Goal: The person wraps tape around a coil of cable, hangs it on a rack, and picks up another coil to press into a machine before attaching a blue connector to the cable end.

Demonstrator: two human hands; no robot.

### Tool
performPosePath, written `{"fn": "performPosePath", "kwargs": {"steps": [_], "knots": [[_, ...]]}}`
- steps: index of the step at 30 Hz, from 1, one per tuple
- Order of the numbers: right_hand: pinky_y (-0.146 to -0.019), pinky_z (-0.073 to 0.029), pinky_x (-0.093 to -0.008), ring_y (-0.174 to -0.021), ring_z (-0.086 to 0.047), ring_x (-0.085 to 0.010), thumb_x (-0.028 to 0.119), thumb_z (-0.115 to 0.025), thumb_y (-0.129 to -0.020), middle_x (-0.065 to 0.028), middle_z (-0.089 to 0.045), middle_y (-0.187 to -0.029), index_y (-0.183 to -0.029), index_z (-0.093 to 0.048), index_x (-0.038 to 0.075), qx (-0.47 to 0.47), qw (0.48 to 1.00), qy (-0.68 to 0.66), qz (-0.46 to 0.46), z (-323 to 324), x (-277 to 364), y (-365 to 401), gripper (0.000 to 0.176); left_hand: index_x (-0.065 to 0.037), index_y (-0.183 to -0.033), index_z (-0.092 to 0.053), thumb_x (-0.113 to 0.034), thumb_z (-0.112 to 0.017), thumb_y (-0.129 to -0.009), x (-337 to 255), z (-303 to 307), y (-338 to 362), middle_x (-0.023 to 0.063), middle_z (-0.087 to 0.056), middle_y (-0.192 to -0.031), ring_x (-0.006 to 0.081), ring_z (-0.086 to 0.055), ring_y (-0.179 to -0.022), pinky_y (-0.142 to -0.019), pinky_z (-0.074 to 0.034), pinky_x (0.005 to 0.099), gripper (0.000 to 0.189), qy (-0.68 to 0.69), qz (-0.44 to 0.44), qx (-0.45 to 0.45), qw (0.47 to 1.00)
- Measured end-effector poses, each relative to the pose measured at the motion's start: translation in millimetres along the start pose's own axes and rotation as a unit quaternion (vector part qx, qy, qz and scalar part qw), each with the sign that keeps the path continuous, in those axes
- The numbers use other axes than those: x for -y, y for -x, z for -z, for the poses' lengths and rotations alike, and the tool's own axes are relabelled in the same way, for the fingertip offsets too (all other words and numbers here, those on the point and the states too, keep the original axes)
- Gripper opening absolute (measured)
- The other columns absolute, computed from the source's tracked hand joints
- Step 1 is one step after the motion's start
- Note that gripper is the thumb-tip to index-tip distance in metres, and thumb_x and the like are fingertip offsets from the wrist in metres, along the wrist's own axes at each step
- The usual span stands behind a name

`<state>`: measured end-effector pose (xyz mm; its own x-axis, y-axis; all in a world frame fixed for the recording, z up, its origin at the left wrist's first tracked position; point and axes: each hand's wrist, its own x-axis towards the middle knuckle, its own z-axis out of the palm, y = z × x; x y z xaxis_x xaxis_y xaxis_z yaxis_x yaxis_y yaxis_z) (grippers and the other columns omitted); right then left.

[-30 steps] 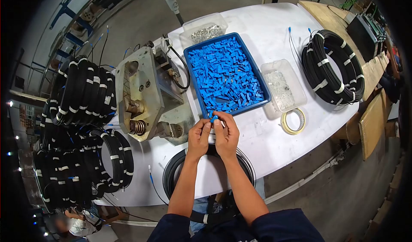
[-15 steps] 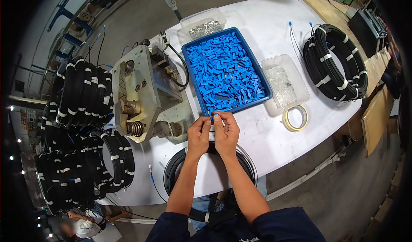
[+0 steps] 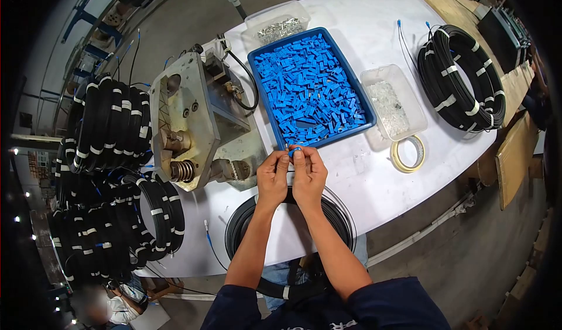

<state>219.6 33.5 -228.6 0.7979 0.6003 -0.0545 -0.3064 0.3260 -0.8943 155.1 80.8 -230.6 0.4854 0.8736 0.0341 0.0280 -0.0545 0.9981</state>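
Between the fingertips of both hands sits a small blue connector (image 3: 295, 151), largely covered by the fingers. My left hand (image 3: 272, 175) is closed in a pinch at its left side. My right hand (image 3: 309, 175) pinches it from the right, with thumb and fingers pressed together. Both hands are just off the near edge of a blue tray (image 3: 370, 118), which is filled with loose blue connector pieces (image 3: 310, 87). Under my forearms lies a coil of black cable (image 3: 335, 213), overhanging the table's near edge. One cable end with a blue connector (image 3: 208, 236) lies left of it.
A metal press-like machine (image 3: 190, 119) stands at left, beside stacked black cable coils (image 3: 108, 125). Clear bins hold metal parts (image 3: 281, 30) and transparent pieces (image 3: 386, 105). A tape roll (image 3: 408, 154) and another cable coil (image 3: 456, 78) are at right. A person (image 3: 120, 306) is lower left.
The view has shifted slightly, so the table things appear a little higher. Both hands stay together at the tray's near edge, and more of the blue connector shows between the fingertips.
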Motion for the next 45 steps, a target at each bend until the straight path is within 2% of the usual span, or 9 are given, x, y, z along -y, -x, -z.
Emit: {"fn": "performPosePath", "kwargs": {"steps": [8,10,15,17,24,27,29,35,45], "knots": [[-0.076,-0.048,-0.023,-0.087,-0.059,-0.0101,0.009,-0.058,-0.097,-0.0086,-0.065,-0.101,-0.102,-0.06,-0.005,0.011,0.998,0.046,-0.031,-0.4,-0.2,-3.2,0.015,-0.001,-0.098,-0.064,-0.02,-0.056,-0.099,3.5,1.1,-0.7,-0.0051,-0.051,-0.072,0.003,-0.042,-0.065,-0.058,-0.037,0.0206,0.021,0.008,-0.004,-0.011,1.0],[-0.076,-0.048,-0.0231,-0.086,-0.059,-0.01,0.009,-0.058,-0.097,-0.0083,-0.065,-0.1,-0.102,-0.061,-0.004,0.01,1.0,0.021,-0.018,2.1,-8.7,-4.9,0.015,0.001,-0.095,-0.063,-0.018,-0.054,-0.1,1.8,2.5,-1.7,0.0002,-0.061,-0.081,0.0066,-0.051,-0.076,-0.068,-0.043,0.0228,0.021,-0.015,0.014,0.005,1.0],[-0.073,-0.054,-0.0243,-0.089,-0.062,-0.0111,0.015,-0.054,-0.1,-0.0075,-0.064,-0.102,-0.11,-0.06,-0.001,-0.039,0.997,-0.058,-0.025,4.2,10.2,-11.4,0.02,0.001,-0.096,-0.062,-0.019,-0.053,-0.1,-0.6,-1.7,-2.0,0.0025,-0.063,-0.082,0.0092,-0.055,-0.079,-0.073,-0.046,0.0256,0.023,-0.031,-0.002,0.033,0.999],[-0.071,-0.055,-0.0241,-0.086,-0.064,-0.0122,0.018,-0.053,-0.1,-0.0074,-0.064,-0.101,-0.113,-0.06,0.0,-0.031,0.997,-0.074,-0.012,9.9,16.2,-13.3,0.023,-0.002,-0.098,-0.063,-0.024,-0.054,-0.101,0.6,-2.0,-0.5,-0.0034,-0.06,-0.084,0.0025,-0.046,-0.069,-0.06,-0.037,0.0191,0.025,-0.024,-0.004,0.049,0.998],[-0.074,-0.05,-0.0223,-0.083,-0.062,-0.0094,0.015,-0.053,-0.1,-0.0051,-0.065,-0.098,-0.115,-0.062,-0.001,0.04,0.998,-0.05,-0.02,12.1,20.6,-18.0,0.024,-0.006,-0.101,-0.062,-0.023,-0.054,-0.1,12.9,5.1,-5.6,-0.0037,-0.06,-0.086,0.0028,-0.043,-0.071,-0.063,-0.036,0.019,0.019,0.072,0.061,0.059,0.994],[-0.073,-0.049,-0.0221,-0.084,-0.061,-0.0096,0.012,-0.052,-0.1,-0.006,-0.065,-0.1,-0.116,-0.063,-0.002,0.066,0.998,-0.014,0.005,13.4,17.8,-20.2,0.024,-0.006,-0.091,-0.061,-0.026,-0.054,-0.1,15.8,6.1,-6.6,-0.0059,-0.054,-0.081,0.0038,-0.047,-0.078,-0.072,-0.039,0.0197,0.023,0.119,0.074,0.06,0.988],[-0.073,-0.049,-0.0225,-0.085,-0.06,-0.0098,0.011,-0.052,-0.099,-0.0065,-0.065,-0.1,-0.116,-0.063,-0.002,0.082,0.996,0.007,0.026,15.5,20.1,-22.3,0.024,-0.007,-0.108,-0.062,-0.024,-0.056,-0.099,22.1,7.9,-6.8,-0.0028,-0.059,-0.092,0.0062,-0.048,-0.081,-0.075,-0.039,0.0222,0.02,0.163,0.051,0.091,0.981],[-0.075,-0.05,-0.0241,-0.086,-0.06,-0.0104,0.007,-0.054,-0.097,-0.0075,-0.065,-0.1,-0.115,-0.064,-0.001,0.114,0.991,-0.002,0.069,13.3,26.7,-16.5,0.022,-0.008,-0.12,-0.061,-0.023,-0.056,-0.099,23.3,4.6,-5.1,-0.0001,-0.064,-0.103,0.0088,-0.055,-0.095,-0.086,-0.042,0.0244,0.026,0.233,0.027,0.104,0.967],[-0.079,-0.051,-0.0259,-0.091,-0.061,-0.0124,0.001,-0.058,-0.093,-0.0106,-0.065,-0.106,-0.115,-0.058,-0.002,0.105,0.99,-0.041,0.083,10.5,31.3,-13.9,0.022,-0.01,-0.119,-0.062,-0.024,-0.056,-0.098,24.2,7.4,-5.7,-0.0007,-0.065,-0.105,0.0077,-0.057,-0.097,-0.086,-0.044,0.0262,0.025,0.209,0.042,0.096,0.972]]}}
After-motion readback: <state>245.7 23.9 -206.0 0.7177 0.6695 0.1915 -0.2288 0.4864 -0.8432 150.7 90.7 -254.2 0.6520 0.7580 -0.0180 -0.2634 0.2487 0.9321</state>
